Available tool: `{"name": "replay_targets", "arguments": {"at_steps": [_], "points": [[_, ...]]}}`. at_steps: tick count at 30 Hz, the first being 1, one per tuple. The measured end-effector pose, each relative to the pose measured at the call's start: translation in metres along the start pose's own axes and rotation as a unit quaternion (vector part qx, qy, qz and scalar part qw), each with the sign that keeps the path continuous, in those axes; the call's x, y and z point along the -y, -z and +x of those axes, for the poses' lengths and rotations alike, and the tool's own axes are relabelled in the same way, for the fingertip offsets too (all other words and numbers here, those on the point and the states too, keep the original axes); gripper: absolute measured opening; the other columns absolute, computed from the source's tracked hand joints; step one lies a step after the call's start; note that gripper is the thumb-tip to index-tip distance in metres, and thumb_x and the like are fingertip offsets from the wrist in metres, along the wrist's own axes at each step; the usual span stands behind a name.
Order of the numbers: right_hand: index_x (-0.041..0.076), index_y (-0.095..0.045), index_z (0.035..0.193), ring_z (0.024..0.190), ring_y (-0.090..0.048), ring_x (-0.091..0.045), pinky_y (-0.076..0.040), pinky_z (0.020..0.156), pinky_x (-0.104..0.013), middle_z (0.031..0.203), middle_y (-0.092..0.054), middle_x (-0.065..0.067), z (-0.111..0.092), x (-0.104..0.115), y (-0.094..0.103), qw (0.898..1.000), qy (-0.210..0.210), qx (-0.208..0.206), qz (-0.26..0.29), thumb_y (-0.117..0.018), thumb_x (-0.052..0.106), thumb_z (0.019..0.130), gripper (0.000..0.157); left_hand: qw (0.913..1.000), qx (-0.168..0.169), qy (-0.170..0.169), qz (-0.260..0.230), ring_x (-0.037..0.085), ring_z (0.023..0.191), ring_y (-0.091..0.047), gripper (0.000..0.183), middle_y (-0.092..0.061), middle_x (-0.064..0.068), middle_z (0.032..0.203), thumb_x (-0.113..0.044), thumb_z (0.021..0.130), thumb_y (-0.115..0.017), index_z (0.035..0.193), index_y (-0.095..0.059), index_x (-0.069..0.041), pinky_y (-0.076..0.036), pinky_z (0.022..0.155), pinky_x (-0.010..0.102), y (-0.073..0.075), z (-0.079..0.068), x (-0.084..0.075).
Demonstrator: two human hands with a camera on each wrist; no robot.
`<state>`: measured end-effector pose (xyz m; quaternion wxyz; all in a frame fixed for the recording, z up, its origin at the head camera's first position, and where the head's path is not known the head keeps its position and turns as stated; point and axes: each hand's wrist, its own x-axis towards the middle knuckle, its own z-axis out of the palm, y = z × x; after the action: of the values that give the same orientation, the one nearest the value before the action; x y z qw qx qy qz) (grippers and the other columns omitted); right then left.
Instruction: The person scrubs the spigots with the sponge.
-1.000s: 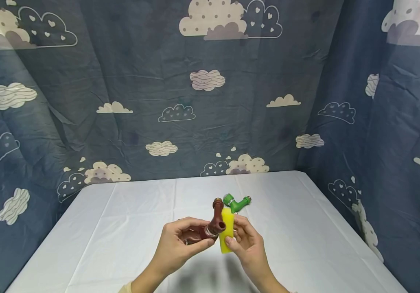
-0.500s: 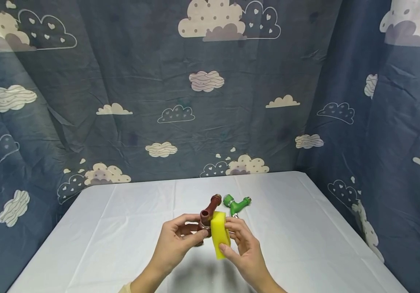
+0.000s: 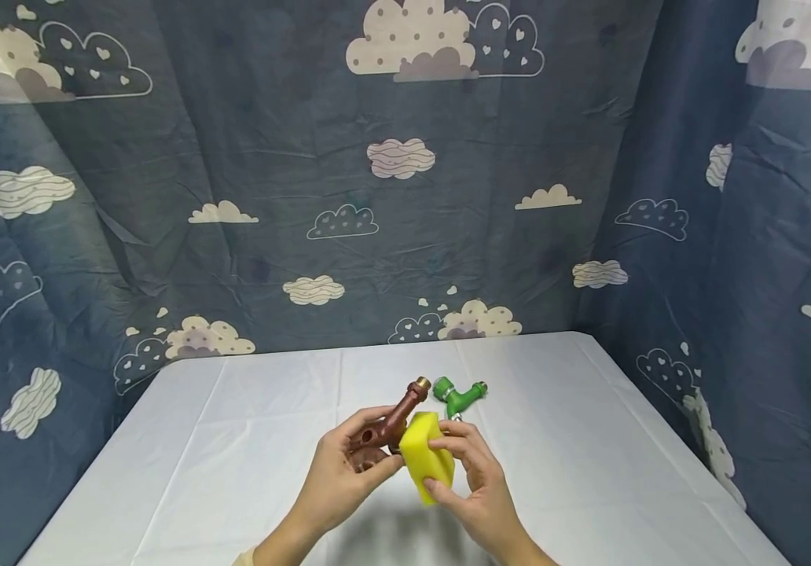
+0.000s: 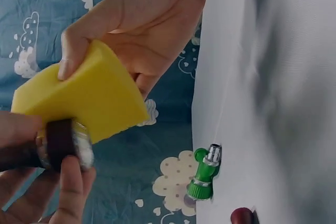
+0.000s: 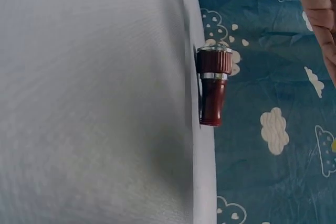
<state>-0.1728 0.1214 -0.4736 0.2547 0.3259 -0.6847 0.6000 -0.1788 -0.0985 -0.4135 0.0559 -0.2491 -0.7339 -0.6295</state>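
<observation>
My left hand [image 3: 335, 475] grips a dark red-brown tap [image 3: 393, 424] by its knob end, with the brass-tipped end pointing up to the right. A yellow sponge [image 3: 425, 456] is pinched between the thumb and fingers of my right hand [image 3: 479, 481]. The sponge sits right beside the tap; whether they touch is hard to tell. Up close in the left wrist view, the tap's dark collar and shiny ring [image 4: 81, 145] blur in front of the sponge. The right wrist view has part of my left hand [image 5: 320, 14] at its upper right.
A green tap [image 3: 460, 399] lies on the white-covered table [image 3: 271, 409] beyond the hands. Another dark red tap [image 5: 213, 87] rests on the table in the right wrist view; the hands hide it from the head view. Cloud-patterned curtains [image 3: 257, 141] surround the table.
The held tap has turned in my left hand, its side opening swinging leftward. The sponge has shifted slightly left and tilted, showing more of its broad face. The green tap stays put.
</observation>
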Motion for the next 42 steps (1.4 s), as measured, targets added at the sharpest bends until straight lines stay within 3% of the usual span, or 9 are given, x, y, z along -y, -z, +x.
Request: {"name": "replay_targets", "arguments": {"at_steps": [3,6,10,13,17,22,29,36,42], "points": [[0.009,-0.07,0.127,0.136,-0.055,-0.008,-0.047,0.116,-0.019,0.139,-0.059,-0.014,0.001,0.0,-0.001,1.0,0.018,0.005,-0.023,-0.079,-0.015,0.082,0.052,0.9999,0.006,0.003,-0.012,0.013,0.086,-0.076,0.048,-0.073,0.021,0.126,-0.005,0.093,-0.082,0.139,-0.066,-0.008,-0.068,0.075,0.029,0.003,-0.001,-0.002],[0.01,-0.071,0.126,0.134,-0.056,-0.01,-0.05,0.114,-0.02,0.138,-0.059,-0.015,0.003,-0.001,-0.003,0.999,0.032,0.007,-0.037,-0.081,-0.014,0.08,0.053,0.9991,0.003,0.025,-0.033,0.015,0.089,-0.078,0.041,-0.068,0.024,0.128,-0.007,0.097,-0.079,0.136,-0.067,-0.004,-0.07,0.077,0.041,0.007,-0.002,-0.004],[0.011,-0.073,0.124,0.13,-0.058,-0.014,-0.055,0.109,-0.021,0.137,-0.059,-0.017,0.006,-0.002,-0.005,0.996,0.076,0.009,-0.054,-0.082,-0.011,0.076,0.054,0.9981,-0.016,0.046,-0.037,0.014,0.082,-0.078,0.029,-0.071,0.026,0.118,-0.011,0.101,-0.076,0.127,-0.07,0.001,-0.069,0.075,0.043,0.009,-0.001,-0.006],[0.011,-0.073,0.124,0.129,-0.059,-0.015,-0.055,0.108,-0.02,0.137,-0.059,-0.018,0.006,-0.004,-0.005,0.993,0.099,0.004,-0.067,-0.082,-0.01,0.074,0.056,0.9987,-0.019,0.045,-0.017,0.012,0.076,-0.076,0.025,-0.075,0.024,0.108,-0.013,0.101,-0.076,0.121,-0.074,0.002,-0.069,0.072,0.039,0.01,0.0,-0.006],[0.01,-0.073,0.124,0.13,-0.059,-0.014,-0.054,0.108,-0.019,0.137,-0.059,-0.019,0.005,-0.004,-0.003,0.992,0.1,-0.014,-0.077,-0.081,-0.011,0.073,0.056,0.9992,0.008,0.034,0.02,0.009,0.077,-0.076,0.023,-0.08,0.019,0.103,-0.016,0.1,-0.078,0.118,-0.078,-0.001,-0.069,0.072,0.034,0.012,0.0,-0.007],[0.007,-0.073,0.122,0.127,-0.061,-0.016,-0.053,0.11,-0.017,0.134,-0.06,-0.021,0.005,-0.005,-0.003,0.99,0.114,-0.041,-0.077,-0.08,-0.013,0.069,0.057,0.9983,0.047,0.029,0.019,0.008,0.083,-0.078,0.024,-0.081,0.019,0.107,-0.017,0.101,-0.076,0.119,-0.078,0.0,-0.069,0.076,0.031,0.018,0.001,-0.009],[0.005,-0.073,0.122,0.132,-0.057,-0.012,-0.049,0.114,-0.018,0.136,-0.059,-0.019,0.008,-0.006,-0.005,0.993,0.062,-0.076,-0.06,-0.078,-0.018,0.073,0.055,0.9967,0.067,0.043,0.014,0.01,0.079,-0.077,0.024,-0.081,0.019,0.1,-0.015,0.102,-0.075,0.116,-0.077,0.003,-0.069,0.075,0.031,0.032,-0.002,-0.017],[0.003,-0.072,0.12,0.133,-0.056,-0.01,-0.047,0.117,-0.016,0.137,-0.059,-0.016,0.007,-0.006,0.0,0.993,0.036,-0.098,-0.063,-0.076,-0.022,0.074,0.053,0.9932,0.109,0.041,0.002,0.005,0.079,-0.074,0.025,-0.081,0.016,0.097,-0.013,0.102,-0.075,0.116,-0.076,0.007,-0.065,0.074,0.023,0.032,-0.001,-0.016],[0.002,-0.07,0.124,0.126,-0.06,-0.008,-0.051,0.107,-0.012,0.137,-0.06,-0.007,0.007,-0.002,0.011,0.987,-0.064,-0.141,-0.047,-0.074,-0.018,0.085,0.045,0.99,0.133,0.041,-0.026,0.003,0.073,-0.065,0.023,-0.078,0.006,0.092,-0.013,0.103,-0.072,0.117,-0.077,0.005,-0.057,0.065,0.019,0.026,0.004,-0.014]]}}
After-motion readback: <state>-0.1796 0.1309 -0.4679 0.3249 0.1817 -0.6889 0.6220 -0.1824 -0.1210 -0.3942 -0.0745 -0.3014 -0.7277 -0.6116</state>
